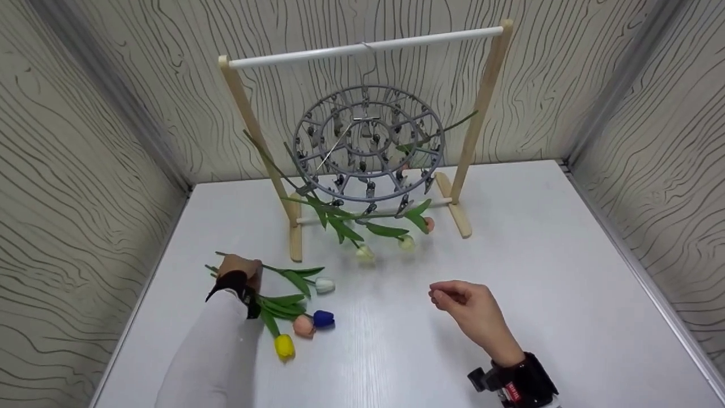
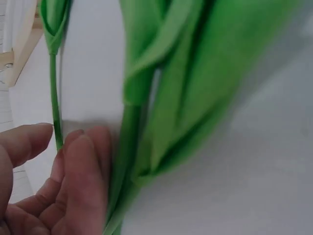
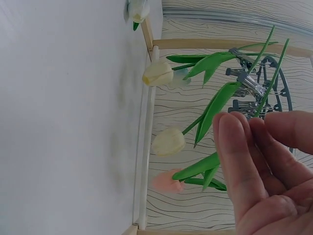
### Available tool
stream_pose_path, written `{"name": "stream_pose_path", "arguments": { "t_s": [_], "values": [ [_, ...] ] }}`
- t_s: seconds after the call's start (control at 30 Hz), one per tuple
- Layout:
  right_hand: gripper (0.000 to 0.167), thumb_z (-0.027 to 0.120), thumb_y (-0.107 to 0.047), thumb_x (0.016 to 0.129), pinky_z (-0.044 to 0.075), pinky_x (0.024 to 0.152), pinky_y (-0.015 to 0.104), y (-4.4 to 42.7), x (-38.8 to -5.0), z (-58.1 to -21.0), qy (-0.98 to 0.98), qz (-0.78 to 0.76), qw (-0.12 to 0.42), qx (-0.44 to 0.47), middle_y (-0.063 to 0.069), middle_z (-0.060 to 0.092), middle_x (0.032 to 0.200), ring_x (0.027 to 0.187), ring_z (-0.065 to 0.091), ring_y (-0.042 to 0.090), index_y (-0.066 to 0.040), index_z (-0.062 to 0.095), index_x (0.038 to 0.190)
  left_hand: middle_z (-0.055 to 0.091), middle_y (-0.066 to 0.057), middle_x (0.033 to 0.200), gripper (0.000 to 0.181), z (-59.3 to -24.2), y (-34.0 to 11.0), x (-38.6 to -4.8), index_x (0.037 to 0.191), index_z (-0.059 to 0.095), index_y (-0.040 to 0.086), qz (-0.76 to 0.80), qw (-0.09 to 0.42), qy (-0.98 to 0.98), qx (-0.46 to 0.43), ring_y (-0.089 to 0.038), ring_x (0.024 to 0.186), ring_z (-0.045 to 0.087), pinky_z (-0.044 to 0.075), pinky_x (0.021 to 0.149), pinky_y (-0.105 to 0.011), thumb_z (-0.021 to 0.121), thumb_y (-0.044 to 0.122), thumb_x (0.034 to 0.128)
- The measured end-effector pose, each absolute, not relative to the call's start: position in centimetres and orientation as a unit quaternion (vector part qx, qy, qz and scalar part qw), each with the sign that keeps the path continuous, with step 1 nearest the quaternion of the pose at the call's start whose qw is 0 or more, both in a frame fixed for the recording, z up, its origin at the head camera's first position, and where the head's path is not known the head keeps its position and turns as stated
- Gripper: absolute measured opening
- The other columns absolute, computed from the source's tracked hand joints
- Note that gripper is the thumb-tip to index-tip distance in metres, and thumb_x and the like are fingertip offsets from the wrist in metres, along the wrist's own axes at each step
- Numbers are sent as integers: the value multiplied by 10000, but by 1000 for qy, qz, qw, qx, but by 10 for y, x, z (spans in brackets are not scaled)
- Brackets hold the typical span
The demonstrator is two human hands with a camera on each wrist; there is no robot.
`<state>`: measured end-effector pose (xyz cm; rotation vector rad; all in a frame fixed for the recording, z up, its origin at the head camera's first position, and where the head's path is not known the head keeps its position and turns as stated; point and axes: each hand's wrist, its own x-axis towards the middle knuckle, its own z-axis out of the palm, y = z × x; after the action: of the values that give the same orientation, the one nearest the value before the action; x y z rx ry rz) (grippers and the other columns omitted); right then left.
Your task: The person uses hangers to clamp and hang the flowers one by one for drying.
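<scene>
My left hand (image 1: 241, 265) is at the left of the table, over the stems of several artificial tulips. In the left wrist view its thumb and fingertips pinch a thin green stem (image 2: 55, 98), which appears to belong to the white tulip (image 1: 324, 285). Beside that hand lie a blue tulip (image 1: 323, 319), a pink tulip (image 1: 304, 326) and a yellow tulip (image 1: 284, 347). Above the table at the right, my right hand (image 1: 476, 314) is loosely curled and holds nothing. Beyond it hangs a round grey clip hanger (image 1: 368, 195) with several tulips clipped on, including a pale one (image 3: 168, 141).
A wooden stand (image 1: 487, 85) carries the hanger from its white top bar (image 1: 306, 55). Clipped stems stick out past the hanger's rim on both sides. Patterned panels (image 1: 651, 113) enclose the white table (image 1: 566, 255) at the back and sides.
</scene>
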<state>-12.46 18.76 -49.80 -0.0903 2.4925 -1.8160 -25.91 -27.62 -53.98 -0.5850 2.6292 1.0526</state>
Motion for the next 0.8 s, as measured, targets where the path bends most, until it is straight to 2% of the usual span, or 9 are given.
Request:
{"name": "stream_pose_path", "arguments": {
  "t_s": [0.1,0.17,0.3,0.4,0.5,0.67,0.73,0.8],
  "values": [
    [220,691,-106,986,590,812,247,186,-124,-499,804,-594,32,-28,156,752,1078,958,737,221,31,729,1154,630,-46,552,282,-540,-274,-260,713,673,-5,412,134,874,-220,-145,479,589,485,490,-263,624,195,907],
    [218,691,-103,986,591,812,250,186,-124,-500,801,-597,33,-28,159,752,1074,952,738,216,34,729,1152,629,-42,549,300,-540,-272,-262,769,685,-32,421,130,868,-230,-140,470,592,491,492,-265,630,222,920],
    [219,697,-108,982,588,812,247,186,-123,-501,798,-601,36,-31,150,753,1064,945,738,220,34,730,1145,664,-103,670,451,-542,-268,-265,919,686,-91,372,112,893,-229,-201,612,616,498,594,-299,653,358,941],
    [221,706,-115,977,584,806,234,187,-122,-501,799,-600,36,-30,131,757,1055,944,736,233,27,732,1144,702,-192,835,505,-548,-268,-269,1008,678,-133,331,104,913,-216,-264,745,632,517,667,-348,670,364,920],
    [222,713,-119,972,581,799,225,188,-121,-502,799,-600,34,-26,120,760,1050,940,735,229,19,734,1145,705,-179,825,416,-554,-270,-274,963,687,-119,333,108,913,-210,-249,718,631,517,641,-341,670,289,881],
    [222,714,-118,971,583,802,231,189,-121,-505,799,-599,32,-28,138,757,1065,938,737,202,21,734,1144,653,-39,594,207,-560,-276,-275,732,700,9,453,141,850,-229,-142,524,613,503,536,-258,639,166,851],
    [226,715,-119,971,584,805,234,189,-120,-506,799,-600,34,-29,151,754,1075,943,738,203,25,733,1144,664,-28,606,187,-559,-277,-274,748,706,14,514,154,806,-251,-137,532,637,529,549,-257,629,138,864],
    [227,715,-120,971,585,806,236,189,-120,-506,800,-599,35,-30,169,751,1083,942,738,197,26,733,1144,670,-15,654,161,-556,-275,-272,813,706,4,545,145,780,-271,-119,566,640,534,574,-242,632,136,868]
  ]
}}
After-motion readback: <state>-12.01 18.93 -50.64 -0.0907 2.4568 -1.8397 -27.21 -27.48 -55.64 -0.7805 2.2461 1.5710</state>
